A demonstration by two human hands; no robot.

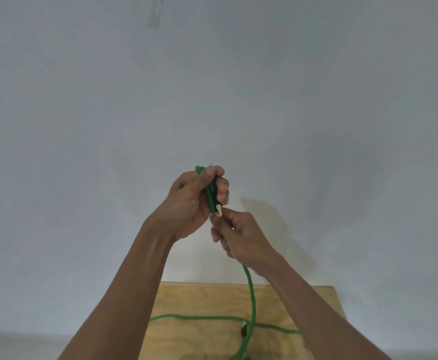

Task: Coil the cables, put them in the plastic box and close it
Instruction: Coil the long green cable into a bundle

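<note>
You are in the coiling step, with both hands raised in front of the pale wall [212, 74] above the desk [199, 300]. Your left hand [192, 201] is closed around a few short loops of the green cable [252, 302], thumb pressed over the bundle, and a pale connector [219, 211] pokes out just below your fingers. Your right hand [241, 237] sits just beneath it, fingertips pinching the cable right at that connector. From under your right wrist the cable drops to the desk, where the rest trails loose across the wood, crossing over itself near a second plug [244, 329].

Most of the length looks uncoiled as yet, so the task seems early. The plastic box is not in view. Next, you will likely need to slide your right hand down the hanging run, draw up another loop and lay it into your left palm, keeping loops even so they do not tangle where the cable crosses.
</note>
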